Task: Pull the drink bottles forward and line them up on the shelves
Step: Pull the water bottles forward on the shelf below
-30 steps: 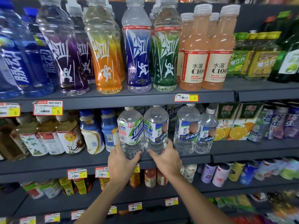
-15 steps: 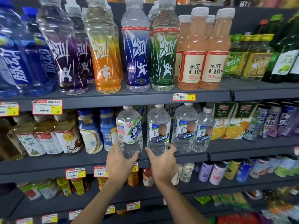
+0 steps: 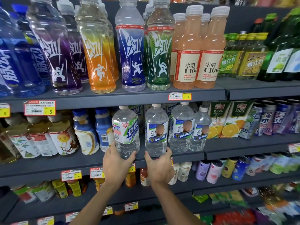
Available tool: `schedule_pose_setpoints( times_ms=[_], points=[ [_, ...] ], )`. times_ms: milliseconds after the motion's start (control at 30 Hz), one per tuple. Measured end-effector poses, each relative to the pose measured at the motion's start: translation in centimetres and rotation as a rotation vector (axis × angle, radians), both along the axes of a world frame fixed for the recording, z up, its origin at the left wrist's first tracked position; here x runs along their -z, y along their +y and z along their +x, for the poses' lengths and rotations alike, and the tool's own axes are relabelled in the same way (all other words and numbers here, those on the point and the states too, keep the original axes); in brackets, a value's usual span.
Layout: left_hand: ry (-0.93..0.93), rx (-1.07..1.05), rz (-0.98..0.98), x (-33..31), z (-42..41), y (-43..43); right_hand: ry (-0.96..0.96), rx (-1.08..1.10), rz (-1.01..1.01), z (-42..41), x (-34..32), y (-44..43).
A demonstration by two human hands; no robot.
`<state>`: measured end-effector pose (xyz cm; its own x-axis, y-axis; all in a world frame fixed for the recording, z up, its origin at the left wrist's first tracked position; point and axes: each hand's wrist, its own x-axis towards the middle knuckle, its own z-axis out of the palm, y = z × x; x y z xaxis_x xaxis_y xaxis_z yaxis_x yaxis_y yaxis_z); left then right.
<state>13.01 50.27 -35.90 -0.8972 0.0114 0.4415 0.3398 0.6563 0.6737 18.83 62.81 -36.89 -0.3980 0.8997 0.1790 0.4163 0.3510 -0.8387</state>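
Left hand (image 3: 116, 161) wrapped round the base of a clear bottle with a green-and-white label (image 3: 125, 132), thumb on the right side, fingers round the left. Right hand (image 3: 159, 168) clasping the base of a second clear bottle with a blue label (image 3: 156, 132), just at 3 o'clock of the first, a narrow gap between the two. Both bottles upright at the front edge of the middle shelf (image 3: 48, 166), white caps close under the shelf above; resting or lifted, impossible to tell.

At 3 o'clock of the blue-label bottle, two more clear bottles with the same label, a large one (image 3: 181, 129) and a smaller one (image 3: 200, 130), close together. Further toward 3 o'clock, two orange juice cartons (image 3: 227, 120) side by side, then a blurred row of cans. At 9 o'clock of the held pair, two blue-and-white bottles (image 3: 84, 132) and squat cream-labelled bottles (image 3: 63, 138).

On the upper shelf (image 3: 113, 98) at 12 o'clock, tall sports-drink bottles in blue, purple, orange, dark blue and green, then two pink bottles marked C100 (image 3: 209, 51) at the front, more behind. Yellow price tag marked 3 (image 3: 179, 96) on the shelf edge below the pink pair; another marked 5 (image 3: 39, 108) toward 9 o'clock along the same edge. Lower shelves at 6 o'clock packed with small bottles and cans, partly hidden behind both forearms.
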Motion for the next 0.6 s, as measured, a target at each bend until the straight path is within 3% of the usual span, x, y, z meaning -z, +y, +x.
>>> schedule_pose_setpoints(
  times_ms=[367, 600],
  points=[
    [-0.030, -0.010, -0.013, 0.50, -0.35, 0.02, 0.152, 0.045, -0.151, -0.18, 0.88, 0.25],
    [-0.031, 0.007, 0.016, 0.64, -0.33, 0.01, 0.155, 0.013, -0.138, -0.09, 0.95, 0.28]
  ],
)
